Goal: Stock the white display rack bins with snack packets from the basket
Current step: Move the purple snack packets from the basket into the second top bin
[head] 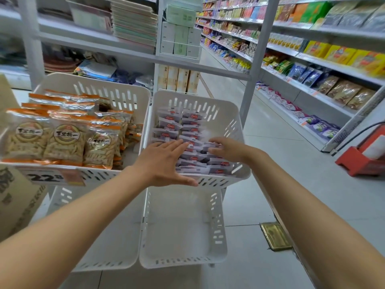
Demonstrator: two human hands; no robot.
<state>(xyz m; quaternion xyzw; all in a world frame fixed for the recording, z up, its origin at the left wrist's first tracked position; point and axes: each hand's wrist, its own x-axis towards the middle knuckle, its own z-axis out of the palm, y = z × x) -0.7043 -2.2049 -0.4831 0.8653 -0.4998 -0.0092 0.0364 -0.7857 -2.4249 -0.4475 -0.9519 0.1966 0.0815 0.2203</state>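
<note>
Small white packets (187, 130) fill the white bin (239, 130) at three o'clock of the orange-snack bin (93, 82), left hand (164, 161) flat on them, right hand (227, 150) curled, grip unclear; uneven pushing could topple rows.

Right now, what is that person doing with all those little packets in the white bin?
A person is tidying the right-hand white bin, which is packed with small white packets. The left hand lies flat on the packets, pressing them down. The right hand curls its fingers round a few packets beside it. The left-hand white bin already holds orange-edged snack bags.
</note>
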